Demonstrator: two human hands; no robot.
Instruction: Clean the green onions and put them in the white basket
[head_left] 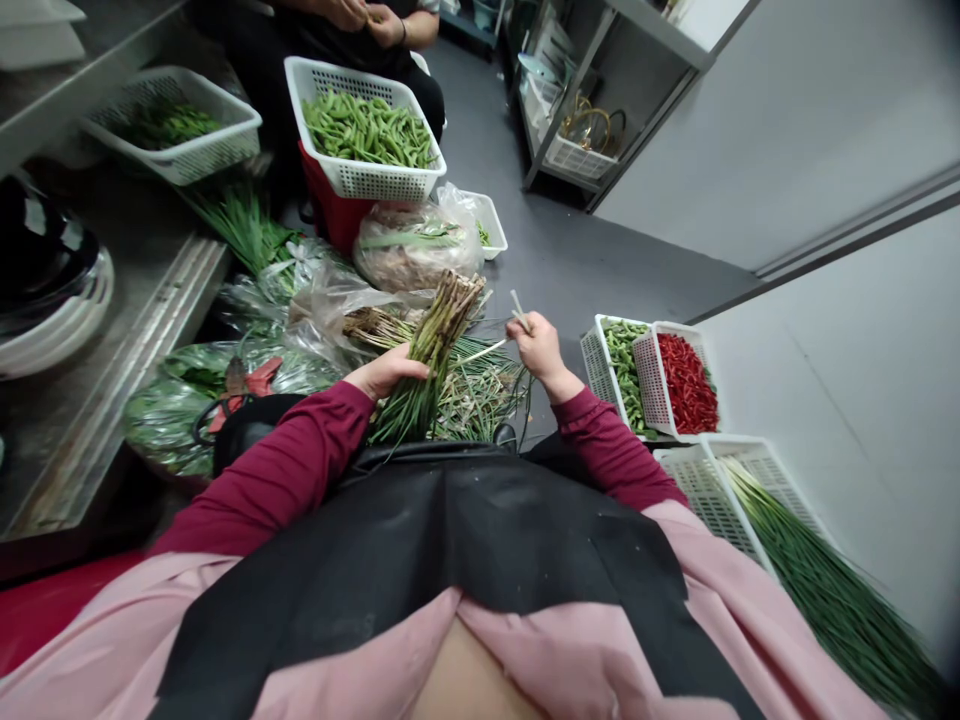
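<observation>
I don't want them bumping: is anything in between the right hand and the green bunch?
Nothing visible blocks the way. Between the right hand and the green bunch in the left hand, just a pale stalk slants from the right hand toward the bunch.

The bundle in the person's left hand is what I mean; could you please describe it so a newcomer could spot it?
Find the black apron in the lower middle; just above it, the left hand grips the bundle. Its brown ends point up and its green leaves down. Unlike the loose stalks spread beneath, it is gathered thickly in a hand.
</observation>
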